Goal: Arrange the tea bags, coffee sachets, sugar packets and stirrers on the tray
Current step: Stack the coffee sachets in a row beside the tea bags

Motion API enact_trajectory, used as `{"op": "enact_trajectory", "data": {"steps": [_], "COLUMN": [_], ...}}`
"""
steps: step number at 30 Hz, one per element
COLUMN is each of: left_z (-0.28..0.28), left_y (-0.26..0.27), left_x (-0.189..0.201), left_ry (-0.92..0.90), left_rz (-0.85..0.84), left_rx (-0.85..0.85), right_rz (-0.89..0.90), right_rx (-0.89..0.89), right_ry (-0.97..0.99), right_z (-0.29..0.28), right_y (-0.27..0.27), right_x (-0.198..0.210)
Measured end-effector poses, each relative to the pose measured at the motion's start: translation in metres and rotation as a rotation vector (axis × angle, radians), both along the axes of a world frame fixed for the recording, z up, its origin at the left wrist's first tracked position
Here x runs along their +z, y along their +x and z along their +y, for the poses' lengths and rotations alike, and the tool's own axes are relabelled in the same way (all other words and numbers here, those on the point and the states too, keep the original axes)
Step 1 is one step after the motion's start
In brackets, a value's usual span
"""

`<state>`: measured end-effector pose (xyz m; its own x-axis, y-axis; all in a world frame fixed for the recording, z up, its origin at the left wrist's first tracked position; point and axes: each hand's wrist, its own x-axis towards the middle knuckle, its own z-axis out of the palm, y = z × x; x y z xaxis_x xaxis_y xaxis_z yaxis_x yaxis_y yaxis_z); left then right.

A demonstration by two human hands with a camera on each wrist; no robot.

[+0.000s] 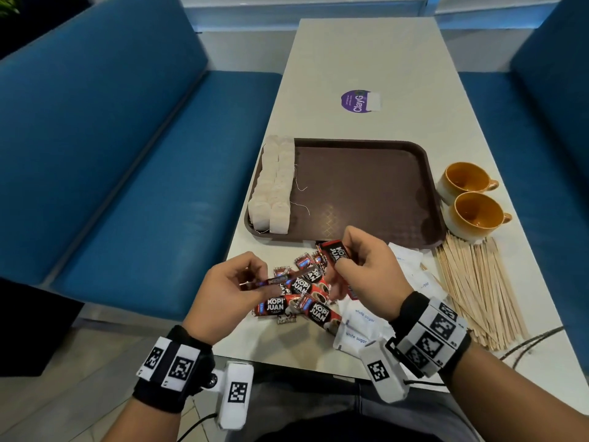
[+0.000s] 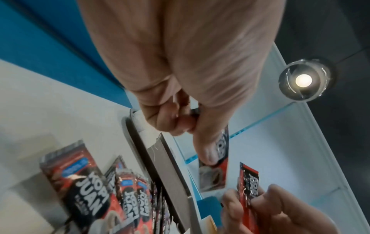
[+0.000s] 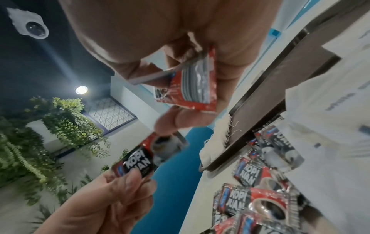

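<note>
The left hand (image 1: pixel 227 295) pinches one red-and-black foil coffee sachet (image 1: pixel 271 280), and the right hand (image 1: pixel 366 266) grips a small stack of them (image 1: pixel 336 252), just above the loose sachet pile (image 1: pixel 306 298). I'd square the stack's edges before laying it on the brown plastic tray (image 1: pixel 360 186) ahead of both hands, beside the white paper tea bags (image 1: pixel 274 186). All sits on a pale table (image 1: pixel 360 59) between blue benches (image 1: pixel 127 154).

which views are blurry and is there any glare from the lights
Head view: mostly sharp, only the sachet in the left hand smears. Left wrist view: ceiling lamp flares, loose coffee sachets soft. Right wrist view: the left hand's sachet motion-blurred, sugar packets washed out.
</note>
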<state>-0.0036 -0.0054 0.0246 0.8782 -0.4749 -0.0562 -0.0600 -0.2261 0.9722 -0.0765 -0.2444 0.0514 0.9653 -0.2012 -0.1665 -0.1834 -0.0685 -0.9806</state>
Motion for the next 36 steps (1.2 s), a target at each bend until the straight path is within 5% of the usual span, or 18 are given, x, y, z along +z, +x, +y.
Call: {"op": "enact_trajectory", "data": {"steps": [5, 10, 12, 15, 17, 20, 29, 36], "left_z": [-0.003, -0.007, -0.010, -0.010, -0.011, -0.015, -0.016, -0.003], "left_y": [0.001, 0.001, 0.002, 0.004, 0.004, 0.001, 0.006, 0.016], "left_x": [0.002, 0.010, 0.006, -0.013, -0.025, -0.031, -0.024, -0.006], "left_ry": [-0.137, -0.402, -0.267, 0.251, 0.565, 0.758, 0.789, 0.649], "left_rz": [-0.004, 0.162, 0.130, -0.057, -0.160, -0.286, -0.233, -0.042], "left_rx": [-0.002, 0.062, 0.089, -0.051, -0.184, -0.282, -0.283, -0.051], "right_rz": [0.011, 0.194, 0.287, 0.319, 0.306, 0.296, 0.197, 0.077], "right_rx": [0.165, 0.431, 0.515, 0.557, 0.557, 0.506, 0.262, 0.088], "right_ry": [-0.290, -0.847, -1.038, -1.152, -1.150, -1.079, -0.616, -0.407], "right_z": [0.005, 0.016, 0.022, 0.025, 0.025, 0.023, 0.010, 0.002], "right_y": [0.002, -0.002, -0.003, -0.001, 0.001, 0.005, 0.014, 0.026], "right_x": [-0.006, -0.024, -0.031, -0.036, -0.037, -0.036, -0.032, -0.019]}}
